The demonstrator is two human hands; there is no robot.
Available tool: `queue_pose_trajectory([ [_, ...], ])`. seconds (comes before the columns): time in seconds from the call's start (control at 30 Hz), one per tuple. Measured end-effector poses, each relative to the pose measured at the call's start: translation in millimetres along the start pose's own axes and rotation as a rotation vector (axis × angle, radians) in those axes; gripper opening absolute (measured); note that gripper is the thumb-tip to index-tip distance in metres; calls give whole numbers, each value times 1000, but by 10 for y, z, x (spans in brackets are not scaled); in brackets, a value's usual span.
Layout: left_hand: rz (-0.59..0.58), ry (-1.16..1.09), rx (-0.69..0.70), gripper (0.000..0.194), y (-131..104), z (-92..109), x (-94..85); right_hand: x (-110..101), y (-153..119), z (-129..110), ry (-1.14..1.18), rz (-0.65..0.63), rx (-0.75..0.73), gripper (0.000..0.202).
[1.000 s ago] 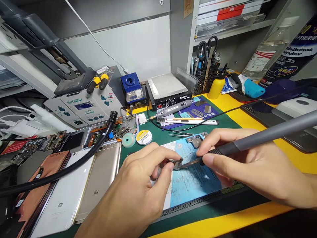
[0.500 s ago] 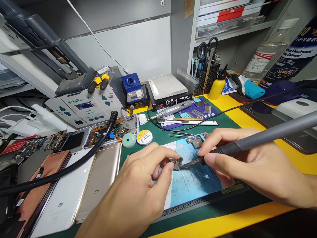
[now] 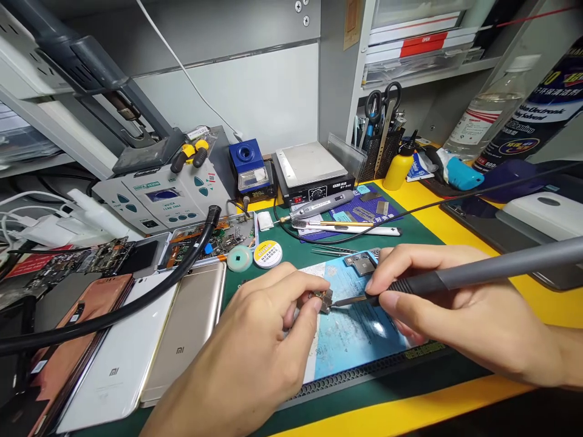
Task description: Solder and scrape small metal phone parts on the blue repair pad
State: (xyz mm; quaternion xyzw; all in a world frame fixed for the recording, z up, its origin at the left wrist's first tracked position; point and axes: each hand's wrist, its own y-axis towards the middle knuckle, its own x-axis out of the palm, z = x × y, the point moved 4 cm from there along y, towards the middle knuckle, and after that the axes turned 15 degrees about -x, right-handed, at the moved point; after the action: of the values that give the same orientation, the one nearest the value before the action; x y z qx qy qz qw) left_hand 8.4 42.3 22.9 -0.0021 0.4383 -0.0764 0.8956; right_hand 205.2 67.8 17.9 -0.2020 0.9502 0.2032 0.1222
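Between the thumb and fingers of my left hand is a small metal part, raised over the blue sheet. My right hand grips a dark grey soldering iron like a pen. Its thin tip points left and meets, or nearly meets, the right edge of the metal part. Another flat metal piece lies on the sheet's upper edge, beside my right fingertips.
A black hose crosses over several phones at left. Tweezers, a grey pen-like tool and a hot plate stand behind. The iron's cable runs across the right side.
The view has shifted slightly. The metal part has tilted in my left fingers, and the iron's tip now sits by its right edge at a flatter angle.
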Motion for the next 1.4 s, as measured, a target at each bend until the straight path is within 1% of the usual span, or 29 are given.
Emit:
queue_pose_trajectory([
  [0.1, 0, -10, 3, 22, 2, -13, -2, 4, 12, -21, -62, -27, -23, 8],
  [0.2, -1, -12, 1, 23, -4, -29, 2, 7, 11, -21, -72, -49, -19, 8],
  [0.43, -18, -45, -11, 24, 1, -41, 20, 15, 11, 12, -16, -12, -8, 8],
  [0.83, -26, -71, -7, 24, 12, -38, 15, 37, 6, 36, 91, 2, 76, 5],
  [1.03, -26, -89, -4, 19, 23, -30, 15, 36, 7, 37, 78, -1, 95, 3],
  [1.13, -26, -86, -7, 19, 28, -36, 21, 29, 7, 50, 91, 9, 111, 5],
  [1.33, -35, -92, -3, 19, 26, -38, 25, 40, 14, 31, 83, -8, 81, 5],
  [1.4, -39, -95, -5, 20, 25, -35, 23, 41, 13, 32, 81, -6, 93, 5],
])
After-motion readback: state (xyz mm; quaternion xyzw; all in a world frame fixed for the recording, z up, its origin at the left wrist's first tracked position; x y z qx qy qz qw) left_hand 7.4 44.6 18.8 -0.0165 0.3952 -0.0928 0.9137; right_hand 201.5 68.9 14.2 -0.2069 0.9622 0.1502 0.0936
